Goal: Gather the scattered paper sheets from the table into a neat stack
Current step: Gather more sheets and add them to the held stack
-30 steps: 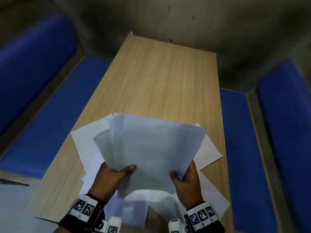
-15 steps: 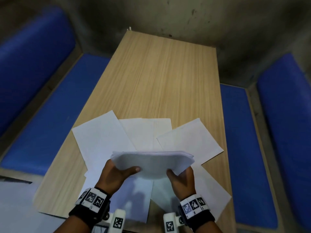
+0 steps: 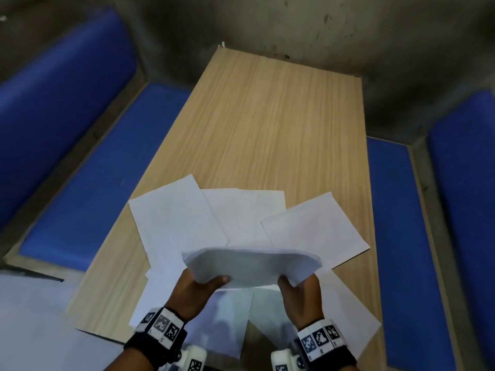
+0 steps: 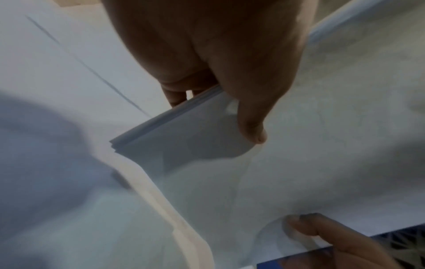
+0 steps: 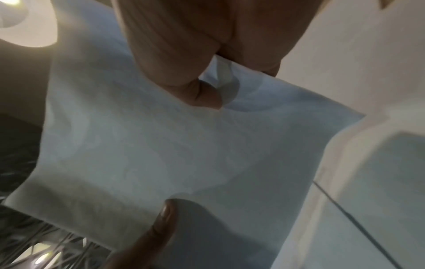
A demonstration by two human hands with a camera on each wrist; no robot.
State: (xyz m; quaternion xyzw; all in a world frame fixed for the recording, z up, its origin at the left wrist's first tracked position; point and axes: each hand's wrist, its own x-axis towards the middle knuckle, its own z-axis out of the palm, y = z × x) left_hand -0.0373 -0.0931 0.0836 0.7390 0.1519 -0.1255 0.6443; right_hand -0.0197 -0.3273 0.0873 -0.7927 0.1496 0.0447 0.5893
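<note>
Both hands, left hand (image 3: 199, 293) and right hand (image 3: 301, 297), pinched a thin, bowed paper stack (image 3: 251, 266) above loose white sheets (image 3: 176, 218) fanned at six o'clock on the woodgrain table (image 3: 267, 124).

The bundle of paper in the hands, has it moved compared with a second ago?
Yes. The bundle has tipped down from fanned and upright to nearly flat, uncovering the loose sheets on the table. Left hand and right hand grip it.

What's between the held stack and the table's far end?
In the head view, loose sheets fan out just beyond the stack; past them the table is bare wood.
</note>
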